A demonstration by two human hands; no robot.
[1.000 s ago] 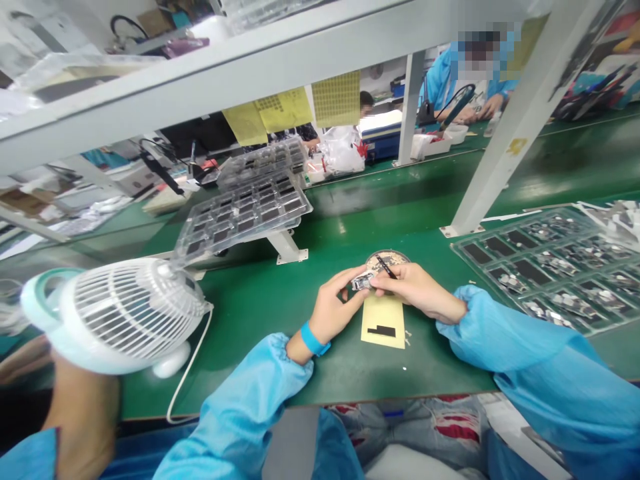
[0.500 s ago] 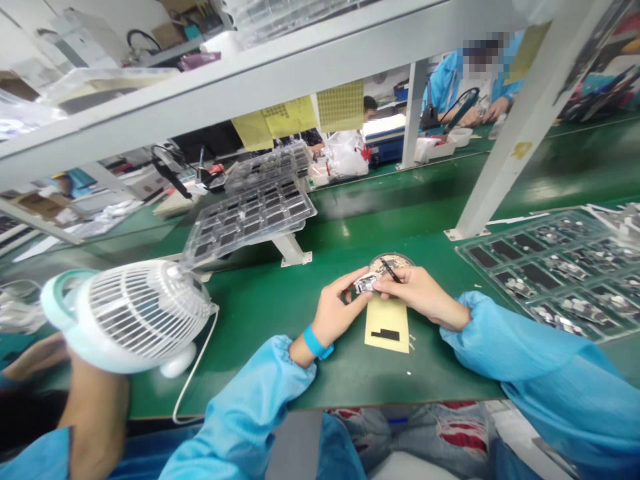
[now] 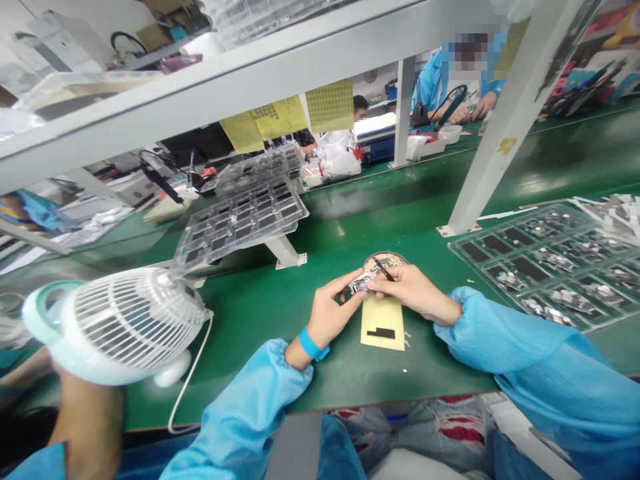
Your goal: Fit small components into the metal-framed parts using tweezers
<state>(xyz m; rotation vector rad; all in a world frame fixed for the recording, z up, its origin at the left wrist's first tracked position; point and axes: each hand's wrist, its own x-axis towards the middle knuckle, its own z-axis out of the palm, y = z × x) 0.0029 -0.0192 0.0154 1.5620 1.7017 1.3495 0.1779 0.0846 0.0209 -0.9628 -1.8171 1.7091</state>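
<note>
My left hand [image 3: 329, 312], with a blue band at the wrist, pinches a small silver electronic part [image 3: 359, 285] between thumb and fingers. From the other side, my right hand [image 3: 417, 292] is closed on a thin black tool that looks like tweezers [image 3: 382, 268]. Its fingertips meet the silver part's near edge, and the tool's tip points up and to the left. Just behind the hands lies a round dish [image 3: 391, 256] with small light pieces, partly covered by my fingers. Below them is a yellow sheet [image 3: 373, 317] bearing a black stepped strip [image 3: 384, 333].
A white fan [image 3: 120, 323] stands at the left, beside another person's arm [image 3: 90, 413]. On the right lies a clear tray [image 3: 530, 297] of silver parts. Another tray [image 3: 240, 223] rests on the shelf foot. A shelf post [image 3: 493, 150] rises ahead; a co-worker [image 3: 430, 83] sits beyond.
The whole view has shifted slightly, so the bench things sit a little further left. Both hands keep nearly the same hold on the silver part and the tool.
</note>
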